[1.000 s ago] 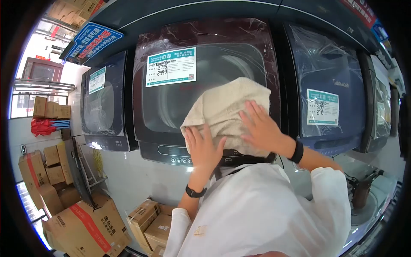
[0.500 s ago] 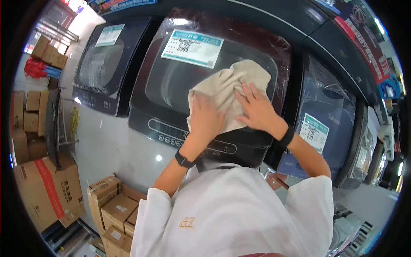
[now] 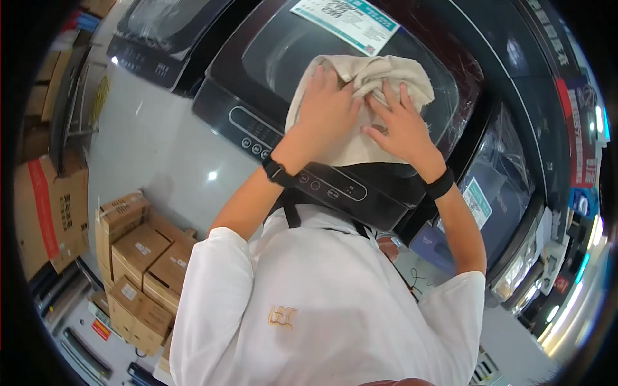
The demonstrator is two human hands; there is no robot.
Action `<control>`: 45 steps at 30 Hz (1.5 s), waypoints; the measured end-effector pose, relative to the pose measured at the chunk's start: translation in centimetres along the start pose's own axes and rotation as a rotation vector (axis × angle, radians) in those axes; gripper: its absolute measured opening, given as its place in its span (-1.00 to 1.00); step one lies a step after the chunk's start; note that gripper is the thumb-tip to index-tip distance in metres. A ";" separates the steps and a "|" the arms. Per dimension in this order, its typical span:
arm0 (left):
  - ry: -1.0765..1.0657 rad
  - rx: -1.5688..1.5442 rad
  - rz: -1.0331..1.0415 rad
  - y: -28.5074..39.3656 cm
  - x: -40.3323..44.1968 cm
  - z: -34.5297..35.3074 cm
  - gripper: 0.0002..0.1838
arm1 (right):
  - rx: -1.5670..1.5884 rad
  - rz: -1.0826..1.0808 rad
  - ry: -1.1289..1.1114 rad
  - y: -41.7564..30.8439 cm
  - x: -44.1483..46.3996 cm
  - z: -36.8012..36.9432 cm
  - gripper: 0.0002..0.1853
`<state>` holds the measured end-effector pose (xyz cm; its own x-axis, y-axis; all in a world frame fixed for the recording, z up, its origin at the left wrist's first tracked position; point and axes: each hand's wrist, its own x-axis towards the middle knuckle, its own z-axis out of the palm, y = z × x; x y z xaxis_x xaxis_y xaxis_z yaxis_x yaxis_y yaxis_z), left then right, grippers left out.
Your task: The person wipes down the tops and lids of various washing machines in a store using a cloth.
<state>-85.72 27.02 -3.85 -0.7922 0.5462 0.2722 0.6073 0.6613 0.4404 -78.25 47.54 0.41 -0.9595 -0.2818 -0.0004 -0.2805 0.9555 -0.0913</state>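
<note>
A beige cloth (image 3: 405, 76) lies rumpled over the lid of a dark top-loading washing machine (image 3: 270, 48), with folds bunched up between my hands. My left hand (image 3: 325, 112) presses flat on the cloth's left part, fingers extended. On its right part rests my right hand (image 3: 402, 128), fingers spread and thumb pointing left. Neither hand visibly wraps round the cloth. Beyond the cloth, a white and teal price sheet (image 3: 351, 22) sits on the lid. The control panel (image 3: 257, 132) with its round buttons runs along the near edge, partly behind my left wrist.
Another dark washing machine (image 3: 151, 48) stands to the left, and a plastic-wrapped blue one (image 3: 499, 174) to the right. Cardboard boxes (image 3: 138, 248) are stacked on the floor at lower left, near a large carton (image 3: 51, 215) with a red stripe.
The camera view has shifted and turned. Both hands remain on the cloth, which is now more bunched at its far side. My left hand reaches farther up the cloth.
</note>
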 end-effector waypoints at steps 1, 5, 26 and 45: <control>-0.013 0.095 -0.023 0.2 -0.9 0.1 -0.39 | 0.033 -0.048 0.008 -0.1 0.3 0.4 -0.26; 0.027 0.111 -0.103 0.7 -7.2 -2.2 -0.23 | 0.103 -0.243 -0.134 -4.2 -1.1 -0.9 -0.26; 0.049 0.056 -0.058 -17.3 -8.2 -9.9 -0.37 | 0.327 -0.274 -0.135 -14.2 13.6 1.2 -0.26; 0.234 0.143 -0.316 -42.6 -0.7 -18.6 -0.34 | 0.224 -0.244 0.170 -25.5 46.3 9.4 -0.47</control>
<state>-112.18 -11.14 -6.89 -0.9233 0.1840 0.3370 0.3211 0.8512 0.4150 -115.23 9.32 -6.69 -0.8610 -0.4623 0.2121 -0.5070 0.8140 -0.2835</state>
